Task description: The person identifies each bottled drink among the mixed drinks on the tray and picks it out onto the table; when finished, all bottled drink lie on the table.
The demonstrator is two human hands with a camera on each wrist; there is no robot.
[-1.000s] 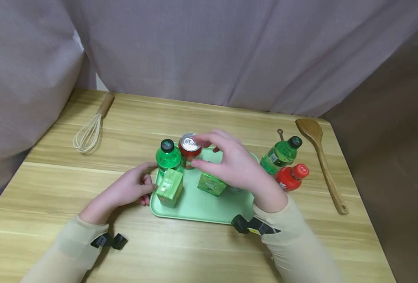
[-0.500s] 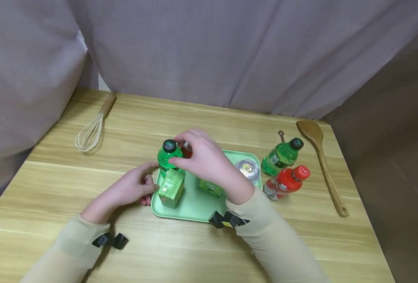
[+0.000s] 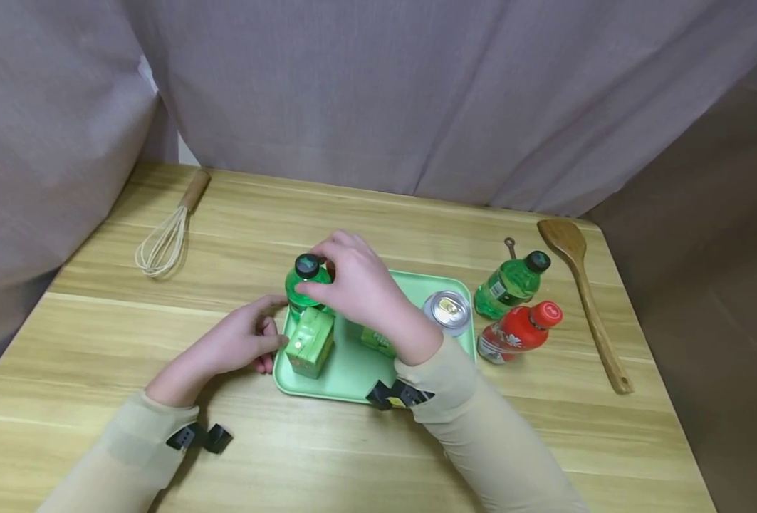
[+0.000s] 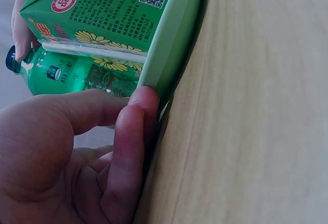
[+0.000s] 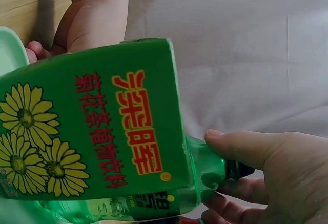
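Note:
My right hand (image 3: 359, 288) holds a green plastic bottle (image 3: 295, 293) with a black cap near its neck, thumb on one side and fingers on the other. The bottle stands at the far left of a mint-green tray (image 3: 352, 377). A green drink carton (image 5: 102, 121) with yellow flowers stands just in front of it. With thumb and finger, my left hand (image 3: 243, 338) pinches the tray's left rim. A second green carton (image 3: 377, 342) is partly hidden under my right wrist. Only a sliver of a red can (image 3: 330, 269) shows behind my right fingers.
A can with a silver top (image 3: 450, 312) stands at the tray's right end. Beyond it are another green bottle (image 3: 506, 288), a red bottle (image 3: 518, 331) and a wooden spatula (image 3: 580, 285). A whisk (image 3: 166, 239) lies at the back left. A curtain (image 3: 378, 92) hangs behind the table.
My right hand has moved left from beside the red can to the green bottle and now holds it. The silver-topped can has come into view. My left hand stays at the tray rim.

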